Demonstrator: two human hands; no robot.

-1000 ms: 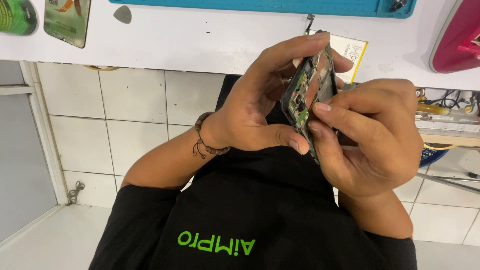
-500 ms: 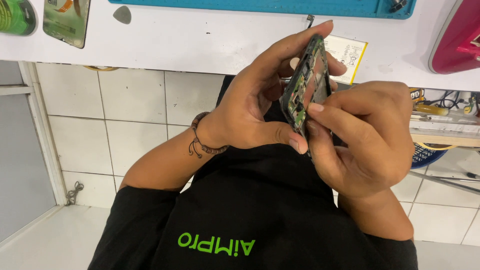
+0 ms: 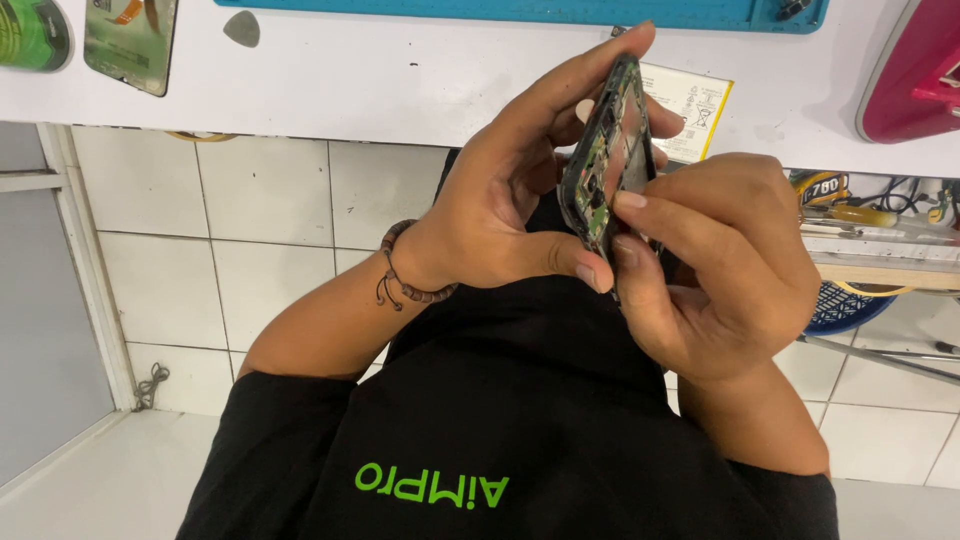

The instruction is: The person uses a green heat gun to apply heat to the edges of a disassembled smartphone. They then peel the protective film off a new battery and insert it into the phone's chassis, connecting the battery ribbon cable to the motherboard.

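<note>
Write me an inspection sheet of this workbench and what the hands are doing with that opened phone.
Surface: white bench, teal mat along its far edge.
Job's things: opened phone frame, circuit parts showing, held edge-on above the lap.
Clutter: grey pick, flat battery, pink item, green-labelled part.
Grips: left hand wraps the frame; right hand pinches its lower edge.
Cables: tangle with tools on the shelf.
Surroundings: white tiled wall, blue basket.
</note>
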